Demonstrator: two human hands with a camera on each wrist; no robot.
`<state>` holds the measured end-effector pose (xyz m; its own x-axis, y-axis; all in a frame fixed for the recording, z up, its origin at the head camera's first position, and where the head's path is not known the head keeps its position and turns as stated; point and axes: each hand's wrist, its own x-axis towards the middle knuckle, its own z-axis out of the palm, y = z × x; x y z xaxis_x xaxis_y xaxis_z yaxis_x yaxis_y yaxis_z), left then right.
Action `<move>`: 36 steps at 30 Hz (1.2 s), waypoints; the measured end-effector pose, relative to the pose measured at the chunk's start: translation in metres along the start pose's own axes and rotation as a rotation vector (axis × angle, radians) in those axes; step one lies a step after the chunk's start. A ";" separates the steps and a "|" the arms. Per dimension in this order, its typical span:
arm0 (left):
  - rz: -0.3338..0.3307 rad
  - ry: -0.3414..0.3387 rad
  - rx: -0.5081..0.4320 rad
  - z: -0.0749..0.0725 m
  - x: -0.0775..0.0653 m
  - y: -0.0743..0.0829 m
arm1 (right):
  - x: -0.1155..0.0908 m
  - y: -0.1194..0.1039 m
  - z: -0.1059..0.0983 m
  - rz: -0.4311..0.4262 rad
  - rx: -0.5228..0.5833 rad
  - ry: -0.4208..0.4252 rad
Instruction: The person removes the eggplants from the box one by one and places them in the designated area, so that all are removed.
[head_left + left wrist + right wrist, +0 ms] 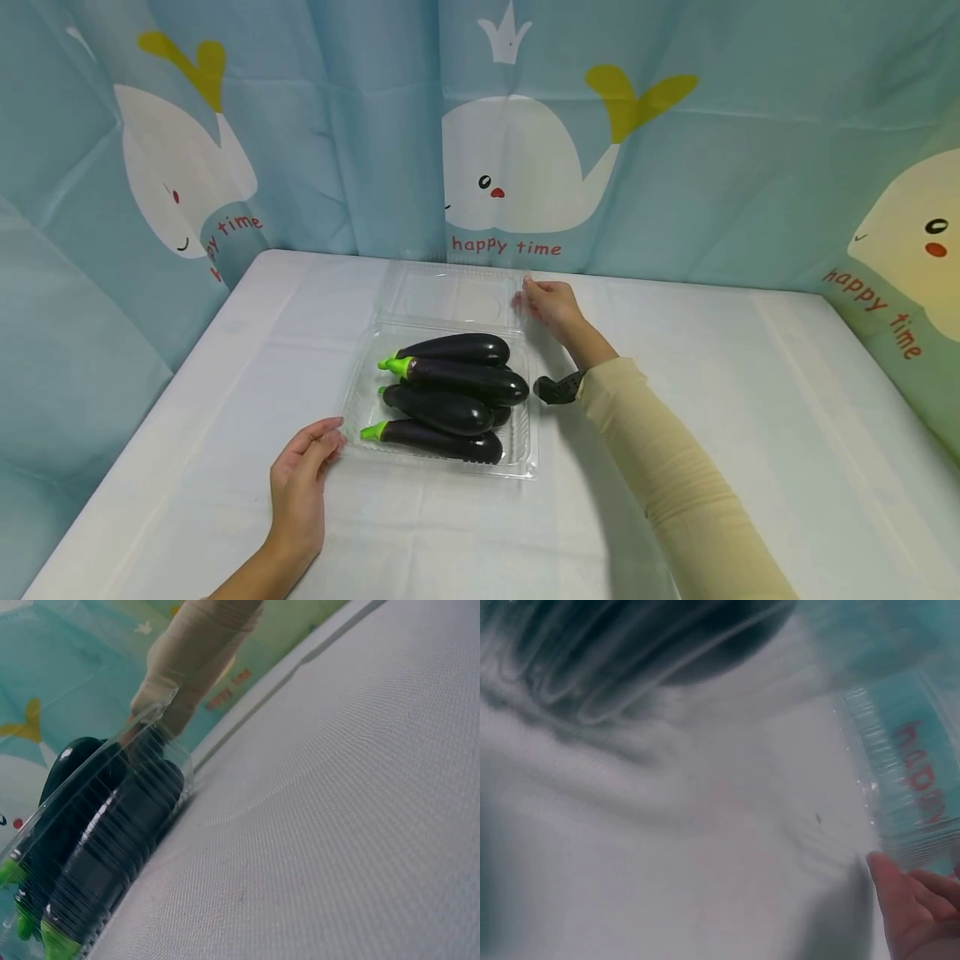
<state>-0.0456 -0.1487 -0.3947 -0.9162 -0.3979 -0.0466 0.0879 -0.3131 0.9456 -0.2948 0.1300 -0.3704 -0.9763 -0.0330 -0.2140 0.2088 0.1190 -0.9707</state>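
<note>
A clear plastic clamshell box (450,468) lies with several dark eggplants (442,408) piled in its base, their green stem ends toward the left. Its hinged lid (453,300) stands raised at the back. My right hand (555,308) pinches the lid's right edge between thumb and fingers. At the front left corner of the base, my left hand (300,479) holds the rim with thumb and fingertips. The left wrist view shows the eggplants (105,840) through the ribbed side wall; the left hand is out of that view. In the right wrist view, the thumb lies against the lid (889,795).
A white cloth (712,358) covers the table. Behind it hangs a blue curtain (360,125) with whale prints, close to the raised lid. A black strap piece (558,389) juts from the right wrist beside the box.
</note>
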 end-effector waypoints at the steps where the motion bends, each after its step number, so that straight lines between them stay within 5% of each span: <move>1: -0.001 -0.001 0.003 0.000 0.000 0.000 | 0.000 0.000 0.000 0.000 -0.003 0.003; 13: -0.008 -0.013 0.002 -0.001 -0.001 0.000 | 0.000 0.004 0.000 0.007 0.018 0.017; 21: -0.003 -0.008 0.016 0.000 0.000 -0.001 | -0.004 -0.001 -0.005 -0.010 -0.189 0.089; 25: 0.007 0.005 0.029 0.000 0.000 -0.001 | -0.011 -0.013 -0.010 -0.147 -0.372 0.136; 29: 0.011 0.005 0.022 0.000 0.000 -0.001 | -0.023 -0.026 -0.011 -0.341 -0.400 0.138; 36: 0.004 -0.012 0.005 -0.001 -0.001 -0.002 | -0.053 -0.045 0.000 -0.463 -0.434 -0.124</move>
<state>-0.0449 -0.1486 -0.3968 -0.9205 -0.3887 -0.0390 0.0896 -0.3072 0.9474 -0.2525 0.1268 -0.3152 -0.9404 -0.2886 0.1797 -0.2999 0.4549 -0.8385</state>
